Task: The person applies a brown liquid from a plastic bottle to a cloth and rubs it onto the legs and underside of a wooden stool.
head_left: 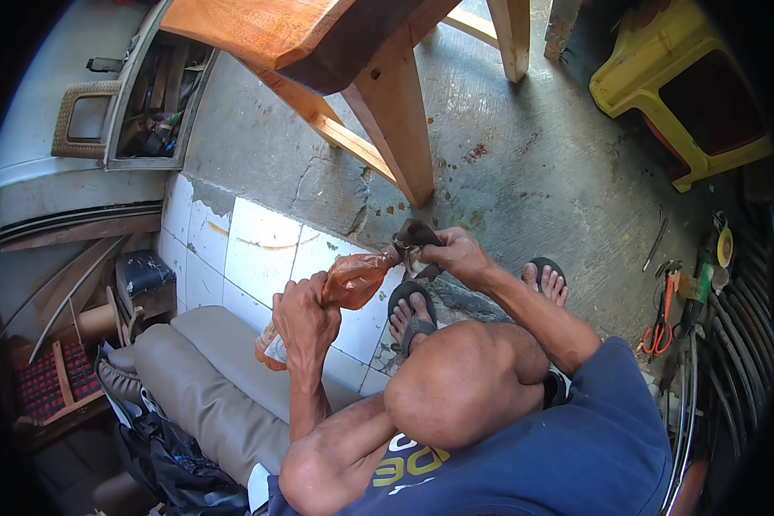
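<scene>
Above the white tiles (262, 232): a soft, crumpled plastic bottle (358, 279) with orange-brown colouring lies aslant between the two hands, its neck pointing toward the right one.
Left hand (307, 316): wrapped firmly round the bottle's middle, with the base showing below the fist.
Right hand (461, 258): fingers closed, pinching a dark brown cloth (419, 232) at the bottle's neck; whether the cloth touches the mouth, I cannot tell.
Sandalled feet (412, 316): on the ground below the hands, one on either side of the right forearm.
Wooden table (396, 112): ahead, its near leg on the concrete floor (507, 163).
Right side: a yellow plastic stool (645, 82), and nearer, red-handled scissors (659, 335) beside a green power tool (703, 279).
Left side: a padded grey-brown cushion (202, 374).
</scene>
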### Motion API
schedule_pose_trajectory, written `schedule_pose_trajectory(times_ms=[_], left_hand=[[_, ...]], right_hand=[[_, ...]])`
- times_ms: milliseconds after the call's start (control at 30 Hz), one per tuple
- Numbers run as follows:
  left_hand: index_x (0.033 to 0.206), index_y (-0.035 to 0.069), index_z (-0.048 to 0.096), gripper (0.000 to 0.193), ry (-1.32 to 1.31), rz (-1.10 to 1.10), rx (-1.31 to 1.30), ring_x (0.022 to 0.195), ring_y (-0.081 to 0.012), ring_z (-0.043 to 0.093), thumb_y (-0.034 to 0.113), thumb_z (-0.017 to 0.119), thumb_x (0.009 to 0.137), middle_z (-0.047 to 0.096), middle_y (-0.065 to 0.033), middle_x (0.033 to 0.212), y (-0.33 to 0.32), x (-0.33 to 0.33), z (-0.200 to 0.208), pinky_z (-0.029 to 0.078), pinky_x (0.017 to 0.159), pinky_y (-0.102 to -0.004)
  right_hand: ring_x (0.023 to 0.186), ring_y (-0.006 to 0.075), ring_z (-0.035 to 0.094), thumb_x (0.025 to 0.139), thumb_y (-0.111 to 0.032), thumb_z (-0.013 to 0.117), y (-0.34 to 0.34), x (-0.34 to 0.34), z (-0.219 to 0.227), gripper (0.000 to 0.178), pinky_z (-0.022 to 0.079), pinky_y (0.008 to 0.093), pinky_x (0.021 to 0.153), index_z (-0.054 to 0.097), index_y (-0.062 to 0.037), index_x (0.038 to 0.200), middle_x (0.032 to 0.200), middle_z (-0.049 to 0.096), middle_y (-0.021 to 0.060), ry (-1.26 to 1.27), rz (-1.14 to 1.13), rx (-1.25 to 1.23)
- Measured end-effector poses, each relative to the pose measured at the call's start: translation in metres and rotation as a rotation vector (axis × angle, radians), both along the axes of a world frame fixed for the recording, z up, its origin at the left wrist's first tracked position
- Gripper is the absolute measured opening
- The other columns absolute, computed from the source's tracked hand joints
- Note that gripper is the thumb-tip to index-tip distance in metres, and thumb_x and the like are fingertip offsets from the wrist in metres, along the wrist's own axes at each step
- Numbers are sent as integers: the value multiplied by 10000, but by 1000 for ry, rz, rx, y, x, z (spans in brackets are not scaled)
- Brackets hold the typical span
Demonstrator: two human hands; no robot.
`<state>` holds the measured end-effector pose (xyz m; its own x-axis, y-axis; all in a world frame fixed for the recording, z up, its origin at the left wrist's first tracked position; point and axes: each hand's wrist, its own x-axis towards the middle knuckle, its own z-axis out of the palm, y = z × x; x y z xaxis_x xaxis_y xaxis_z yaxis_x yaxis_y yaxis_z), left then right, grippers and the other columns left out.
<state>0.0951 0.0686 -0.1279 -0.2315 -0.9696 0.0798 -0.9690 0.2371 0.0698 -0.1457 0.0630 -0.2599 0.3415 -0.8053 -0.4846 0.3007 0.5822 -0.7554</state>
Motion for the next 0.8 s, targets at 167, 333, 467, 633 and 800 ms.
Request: schedule_pose_trajectory(times_ms=[167,333,467,633,800], left_hand=[[902,177,699,116,-46,30,37,739,-374,649,153,645,803,679,-130,770,2,0,1,506,667,-521],[934,188,727,200,-26,58,70,749,-377,651,130,654,757,687,-139,781,1,-5,7,511,676,-516],[923,145,723,179,-78,76,139,758,-344,622,121,669,754,679,-117,773,2,1,5,459,714,-471],[886,109,705,119,-109,71,185,765,-292,600,92,667,774,664,-83,761,2,1,5,390,729,-419],[873,112,703,107,-83,56,173,754,-302,584,106,653,779,659,-87,753,1,0,5,372,720,-420]], right_hand=[[684,112,648,862,-135,616,1,0,0,235,517,266,630,742,34,965,816,709,63,-11,1,3],[679,121,644,854,-146,624,1,0,-5,240,515,273,631,739,38,958,805,704,63,19,14,-15],[672,119,634,851,-154,629,2,2,-7,243,507,277,628,740,37,952,789,700,59,13,-2,-6],[675,123,646,852,-160,631,2,2,-9,247,516,283,634,741,34,957,788,702,65,42,22,-29],[681,131,668,852,-168,640,2,3,-10,246,523,284,642,744,30,955,802,712,74,6,1,-13]])
